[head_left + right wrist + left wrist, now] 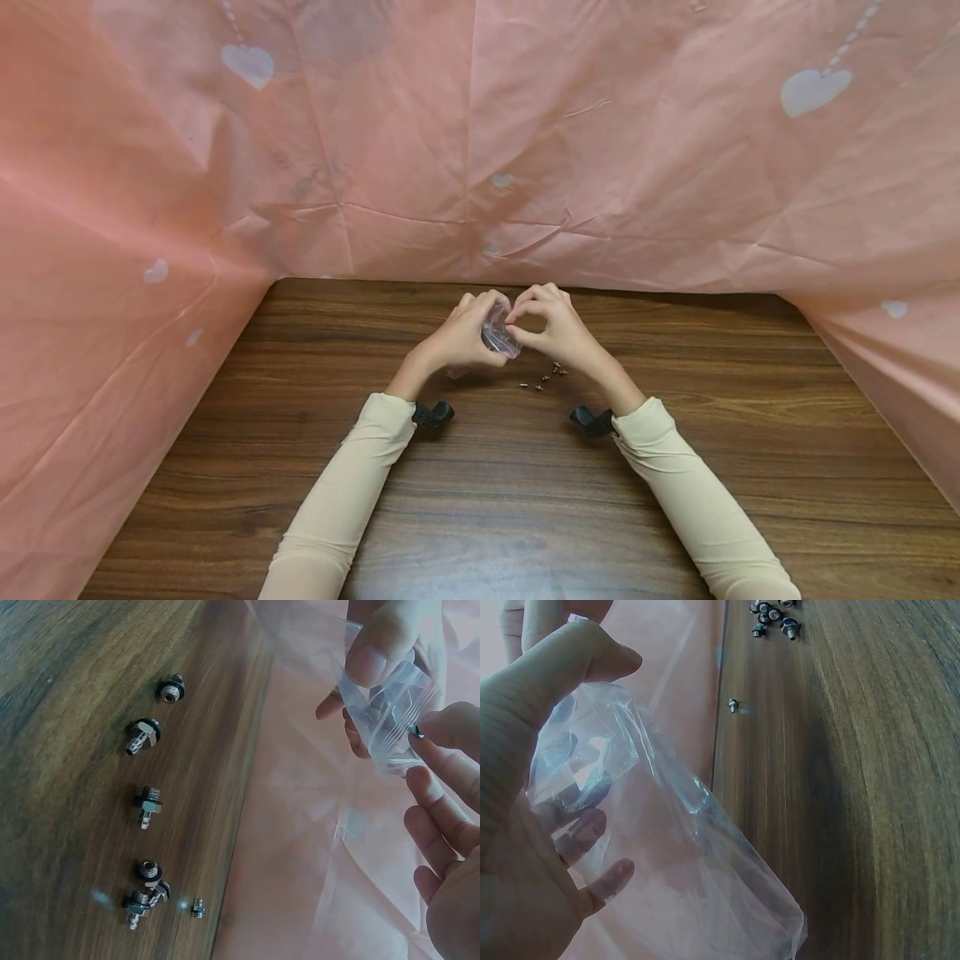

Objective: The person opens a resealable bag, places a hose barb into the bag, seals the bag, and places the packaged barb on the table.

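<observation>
Clasping a clear bag (497, 330) over the far middle of the tabletop (480, 483), the left hand (467, 332) may let the flimsy mouth (399, 742) collapse, so the tiny piece (418, 732) pinched by the right hand (558, 328) could fall near the metal fittings (151, 801).

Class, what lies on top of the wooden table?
Several small metal fittings lie on the wooden table. In the head view, anything behind the left hand, right hand or sleeves is covered and cannot be seen.
</observation>
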`<state>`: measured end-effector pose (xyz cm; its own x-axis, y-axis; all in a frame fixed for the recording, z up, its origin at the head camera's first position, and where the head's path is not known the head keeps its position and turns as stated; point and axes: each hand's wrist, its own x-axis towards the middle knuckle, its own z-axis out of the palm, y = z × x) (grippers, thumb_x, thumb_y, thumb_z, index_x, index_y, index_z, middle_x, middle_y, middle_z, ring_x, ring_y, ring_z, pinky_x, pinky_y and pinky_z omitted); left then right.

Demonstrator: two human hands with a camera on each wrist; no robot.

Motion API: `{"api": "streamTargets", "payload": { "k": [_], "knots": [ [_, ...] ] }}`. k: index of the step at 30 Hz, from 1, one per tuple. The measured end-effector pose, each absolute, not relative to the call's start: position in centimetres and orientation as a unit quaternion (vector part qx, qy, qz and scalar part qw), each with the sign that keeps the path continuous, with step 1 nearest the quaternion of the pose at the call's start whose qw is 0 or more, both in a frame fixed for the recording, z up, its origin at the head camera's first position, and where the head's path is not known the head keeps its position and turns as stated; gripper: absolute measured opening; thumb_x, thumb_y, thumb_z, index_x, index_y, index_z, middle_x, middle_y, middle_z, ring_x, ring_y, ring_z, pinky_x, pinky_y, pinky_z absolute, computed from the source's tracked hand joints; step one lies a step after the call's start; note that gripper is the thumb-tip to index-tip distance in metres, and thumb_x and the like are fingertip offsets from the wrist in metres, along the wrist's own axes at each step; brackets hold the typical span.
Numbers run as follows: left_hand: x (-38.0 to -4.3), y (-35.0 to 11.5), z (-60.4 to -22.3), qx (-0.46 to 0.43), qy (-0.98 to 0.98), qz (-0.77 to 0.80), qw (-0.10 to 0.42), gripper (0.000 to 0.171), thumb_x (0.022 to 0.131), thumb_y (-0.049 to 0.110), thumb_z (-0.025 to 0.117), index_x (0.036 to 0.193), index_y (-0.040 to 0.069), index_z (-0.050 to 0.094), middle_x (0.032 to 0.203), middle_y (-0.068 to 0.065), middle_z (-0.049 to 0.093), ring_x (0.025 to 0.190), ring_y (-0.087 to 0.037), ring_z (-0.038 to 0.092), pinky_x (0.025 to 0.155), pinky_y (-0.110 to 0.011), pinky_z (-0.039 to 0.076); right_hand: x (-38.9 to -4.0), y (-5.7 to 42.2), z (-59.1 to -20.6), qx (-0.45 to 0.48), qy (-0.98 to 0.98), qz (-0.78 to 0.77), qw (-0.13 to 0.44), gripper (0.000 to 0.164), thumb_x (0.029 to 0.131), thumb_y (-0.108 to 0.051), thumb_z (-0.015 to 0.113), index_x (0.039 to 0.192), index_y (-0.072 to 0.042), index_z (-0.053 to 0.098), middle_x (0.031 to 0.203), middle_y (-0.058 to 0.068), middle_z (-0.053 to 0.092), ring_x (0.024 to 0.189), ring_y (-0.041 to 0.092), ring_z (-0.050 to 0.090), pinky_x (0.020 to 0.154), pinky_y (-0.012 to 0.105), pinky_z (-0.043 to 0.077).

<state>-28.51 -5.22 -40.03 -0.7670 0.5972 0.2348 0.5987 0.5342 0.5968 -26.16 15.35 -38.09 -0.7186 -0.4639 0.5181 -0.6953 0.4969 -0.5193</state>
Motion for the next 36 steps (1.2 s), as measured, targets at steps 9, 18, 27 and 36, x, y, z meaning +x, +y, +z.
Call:
{"api": "streamTargets", "payload": {
  "k": [9,18,27,36],
  "knots": [
    [-28.55,-5.25,-40.05,-0.342,-0.875,-0.342,0.005,0.065,0.068,0.019,0.089,0.121,0.016,0.051,0.107,-0.002,0.054,0.102,-0.023,0.041,0.082,-0.034,0.033,-26.11,15.28,-38.01,0.339,-0.851,0.368,0.157,0.009,0.084,-0.006,0.080,0.092,-0.007,0.077,0.103,0.012,0.067,0.101,0.030,0.052,0.096,0.047,0.031],
    [-28.59,-5.19,-40.10,-0.345,-0.874,-0.342,0.011,0.065,0.067,0.018,0.090,0.120,0.016,0.051,0.106,-0.002,0.054,0.101,-0.023,0.041,0.082,-0.034,0.033,-26.13,15.29,-38.09,0.341,-0.852,0.366,0.156,0.009,0.084,-0.006,0.081,0.092,-0.007,0.077,0.103,0.012,0.067,0.102,0.030,0.052,0.095,0.046,0.031],
    [-28.51,-5.21,-40.02,-0.343,-0.874,-0.344,0.006,0.064,0.068,0.019,0.089,0.120,0.016,0.051,0.106,-0.002,0.054,0.101,-0.023,0.040,0.082,-0.034,0.033,-26.06,15.35,-37.98,0.342,-0.851,0.366,0.155,0.010,0.083,-0.006,0.081,0.092,-0.007,0.077,0.104,0.012,0.067,0.102,0.030,0.052,0.096,0.047,0.031],
    [-28.53,-5.17,-40.00,-0.341,-0.875,-0.343,0.009,0.065,0.067,0.018,0.089,0.121,0.015,0.052,0.106,-0.003,0.055,0.101,-0.023,0.041,0.082,-0.033,0.034,-26.23,15.38,-38.15,0.348,-0.848,0.363,0.163,0.011,0.082,-0.005,0.082,0.092,-0.006,0.076,0.103,0.012,0.067,0.101,0.030,0.052,0.095,0.049,0.031]
  ]
}}
